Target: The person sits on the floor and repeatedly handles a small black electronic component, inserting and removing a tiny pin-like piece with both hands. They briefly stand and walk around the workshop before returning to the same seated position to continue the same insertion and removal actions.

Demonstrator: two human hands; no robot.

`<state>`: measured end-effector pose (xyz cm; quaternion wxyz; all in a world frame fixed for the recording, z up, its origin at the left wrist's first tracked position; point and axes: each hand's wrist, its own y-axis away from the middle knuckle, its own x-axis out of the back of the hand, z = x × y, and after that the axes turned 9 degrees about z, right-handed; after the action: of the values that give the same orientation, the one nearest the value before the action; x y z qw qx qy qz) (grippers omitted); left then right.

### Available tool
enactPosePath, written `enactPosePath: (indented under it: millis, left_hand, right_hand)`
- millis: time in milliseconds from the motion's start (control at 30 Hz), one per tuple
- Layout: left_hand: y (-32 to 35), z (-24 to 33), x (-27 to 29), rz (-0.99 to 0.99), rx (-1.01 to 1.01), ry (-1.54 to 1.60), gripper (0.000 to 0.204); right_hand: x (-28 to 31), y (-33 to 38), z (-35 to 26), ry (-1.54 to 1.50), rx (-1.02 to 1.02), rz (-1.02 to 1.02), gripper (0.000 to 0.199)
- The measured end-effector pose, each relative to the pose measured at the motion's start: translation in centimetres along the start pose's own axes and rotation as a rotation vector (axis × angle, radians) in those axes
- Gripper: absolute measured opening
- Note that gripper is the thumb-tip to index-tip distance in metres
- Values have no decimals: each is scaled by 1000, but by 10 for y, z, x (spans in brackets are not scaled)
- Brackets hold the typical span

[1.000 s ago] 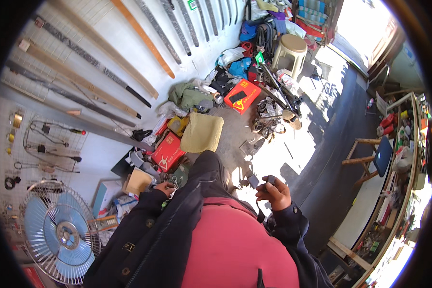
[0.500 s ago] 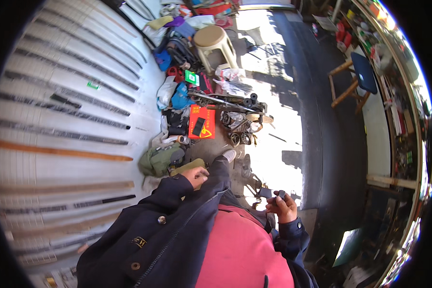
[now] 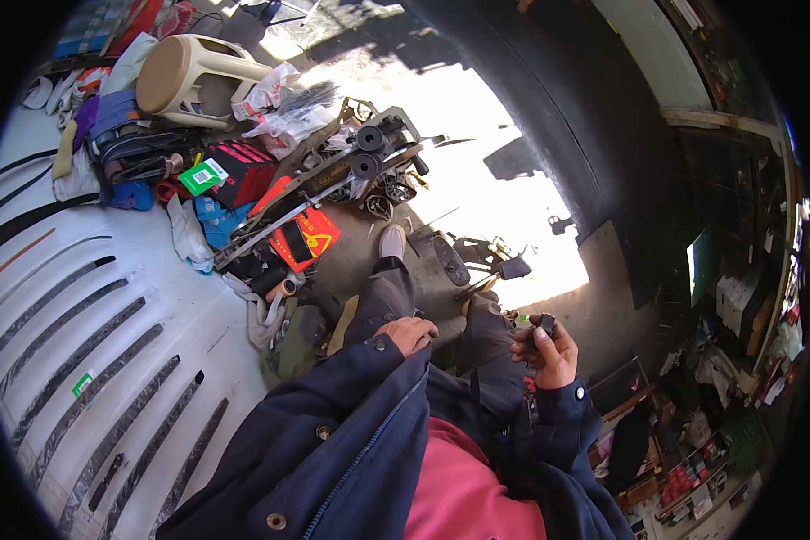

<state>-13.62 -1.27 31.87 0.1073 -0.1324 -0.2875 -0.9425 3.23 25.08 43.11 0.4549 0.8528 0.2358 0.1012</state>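
Note:
My right hand (image 3: 549,354) is raised over my right thigh. A small dark block-like piece (image 3: 542,324) is pinched between its thumb and fingers; its exact kind is too small to make out. My left hand (image 3: 409,335) lies back-up on my left thigh by the edge of my dark jacket (image 3: 351,432). Its fingers rest close together, draped over the leg, and nothing shows in them. Ahead of my feet stands a dark metal machine (image 3: 333,171) with two round black rollers. A phone (image 3: 294,240) lies on a red box (image 3: 319,229) beside it.
Long dark belt-like strips (image 3: 144,423) lie in rows on a white surface at left. Bags, a green and black box (image 3: 202,177) and a beige plastic stool (image 3: 184,83) crowd the far left. A dark pedal-like piece (image 3: 450,256) is near my shoe. Loaded shelves (image 3: 693,468) stand at right.
My view has turned to the right, so the shelves at lower right show more. My left hand has settled onto the thigh. The right hand still holds the small dark piece.

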Motion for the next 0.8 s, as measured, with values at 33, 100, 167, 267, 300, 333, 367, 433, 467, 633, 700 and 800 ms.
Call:
enactPosePath:
  millis: [33, 100, 167, 267, 300, 333, 367, 433, 467, 633, 700, 800]
  left_hand:
    - [-12, -5, -7, 17, -63, -30, 20]
    - [-34, -15, -21, -8, -125, -57, 18]
    - [-57, -26, -38, -50, -115, -105, 16]
    - [-91, -50, -72, -173, -146, -124, 16]
    - [-101, -63, -86, -279, -153, -140, 18]
    - [-112, -77, -105, -355, -165, -162, 18]
    - [-118, -90, -124, -411, -197, -170, 19]
    - [-122, -115, -166, -542, -252, -223, 23]
    - [-120, -125, -186, -616, -245, -280, 26]
    - [-124, -170, -244, -918, -210, -348, 30]
    - [-129, -185, -251, -922, -230, -327, 30]
    - [-138, -205, -256, -827, -242, -245, 32]
  right_hand:
    - [3, -13, 7, -26, 18, 37, 32]
    - [16, -46, 22, -51, 39, 74, 32]
    - [31, -81, 45, -82, 49, 112, 32]
    - [56, -138, 84, -81, 79, 175, 34]
    - [64, -156, 99, -77, 96, 187, 34]
    - [73, -175, 113, -98, 109, 201, 35]
    - [82, -194, 127, -67, 120, 220, 35]
    - [96, -225, 156, -132, 142, 251, 35]
    - [101, -239, 168, -120, 147, 277, 35]
    - [115, -270, 210, -104, 253, 342, 33]
    - [116, -268, 222, -67, 274, 391, 32]
    - [118, -247, 238, -43, 312, 461, 36]
